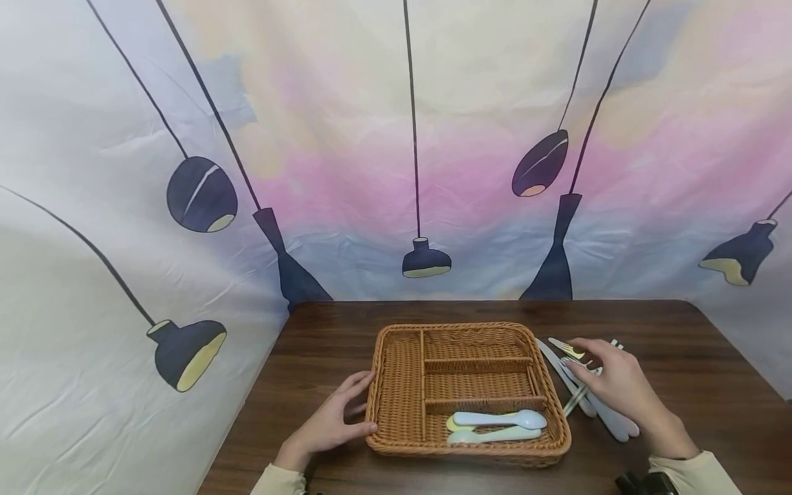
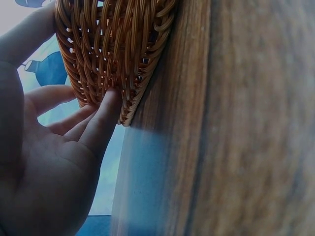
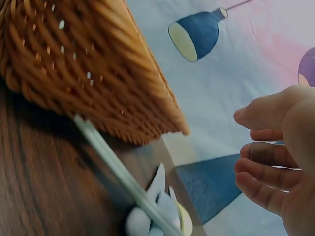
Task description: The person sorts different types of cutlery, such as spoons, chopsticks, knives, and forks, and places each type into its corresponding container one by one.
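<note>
A brown wicker basket [image 1: 399,385] with several compartments sits on the table. My left hand [image 1: 337,419] touches its left wall, fingers extended and thumb near the front corner; the left wrist view shows fingertips against the weave. In the front compartment lie a light blue spoon [image 1: 495,419], a pale green spoon [image 1: 495,435] and a partly covered yellow one. Over a pile of cutlery right of the basket hovers my right hand [image 1: 625,385], loosely bent and holding nothing. That pile has knives [image 1: 609,416], a yellow fork [image 1: 564,346] and pale chopsticks [image 3: 115,167] lying across.
The dark wooden table [image 1: 328,344] ends at a cloth backdrop [image 1: 346,137] printed with hanging lamps. A dark device [image 1: 646,483] is at the right wrist, by the sleeve.
</note>
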The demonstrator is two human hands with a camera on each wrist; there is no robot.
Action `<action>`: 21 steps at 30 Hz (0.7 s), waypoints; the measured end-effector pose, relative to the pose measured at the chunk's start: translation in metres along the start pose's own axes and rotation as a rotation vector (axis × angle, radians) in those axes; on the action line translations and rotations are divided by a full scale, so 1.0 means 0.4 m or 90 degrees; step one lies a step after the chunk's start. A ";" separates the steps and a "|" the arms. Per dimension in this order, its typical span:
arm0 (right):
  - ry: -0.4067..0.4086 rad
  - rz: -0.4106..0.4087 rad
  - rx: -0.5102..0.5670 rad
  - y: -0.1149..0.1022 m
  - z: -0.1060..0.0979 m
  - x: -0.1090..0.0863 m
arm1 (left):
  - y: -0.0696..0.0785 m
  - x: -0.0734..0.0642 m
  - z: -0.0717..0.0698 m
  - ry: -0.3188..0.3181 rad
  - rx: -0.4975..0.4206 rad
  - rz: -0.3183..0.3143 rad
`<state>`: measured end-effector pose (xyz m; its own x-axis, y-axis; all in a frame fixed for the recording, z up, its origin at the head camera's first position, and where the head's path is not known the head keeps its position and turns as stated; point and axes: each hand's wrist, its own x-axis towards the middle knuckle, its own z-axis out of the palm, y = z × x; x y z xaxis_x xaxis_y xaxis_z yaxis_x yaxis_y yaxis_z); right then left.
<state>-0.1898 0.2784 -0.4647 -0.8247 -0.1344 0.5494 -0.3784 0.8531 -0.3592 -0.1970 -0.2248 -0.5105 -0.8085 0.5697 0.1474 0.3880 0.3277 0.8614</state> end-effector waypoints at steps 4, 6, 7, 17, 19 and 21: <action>-0.023 0.032 -0.004 0.018 -0.004 -0.002 | -0.002 0.003 -0.003 0.008 0.002 0.004; -0.034 0.048 -0.008 0.028 -0.003 -0.006 | -0.001 0.002 -0.004 0.008 0.000 0.005; -0.040 0.058 -0.012 0.034 -0.002 -0.009 | 0.000 0.002 -0.004 0.008 -0.001 0.004; -0.097 0.151 -0.032 0.090 -0.001 -0.023 | 0.006 -0.002 -0.002 -0.004 -0.024 -0.032; -0.108 0.165 -0.034 0.097 -0.001 -0.025 | 0.006 -0.001 -0.001 -0.006 -0.028 -0.036; -0.113 0.173 -0.035 0.102 -0.001 -0.028 | 0.006 -0.001 -0.001 -0.008 -0.030 -0.038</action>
<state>-0.1958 0.3148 -0.4853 -0.9549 0.0205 0.2963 -0.1147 0.8948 -0.4315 -0.1959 -0.2244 -0.5084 -0.8240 0.5596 0.0893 0.3178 0.3258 0.8904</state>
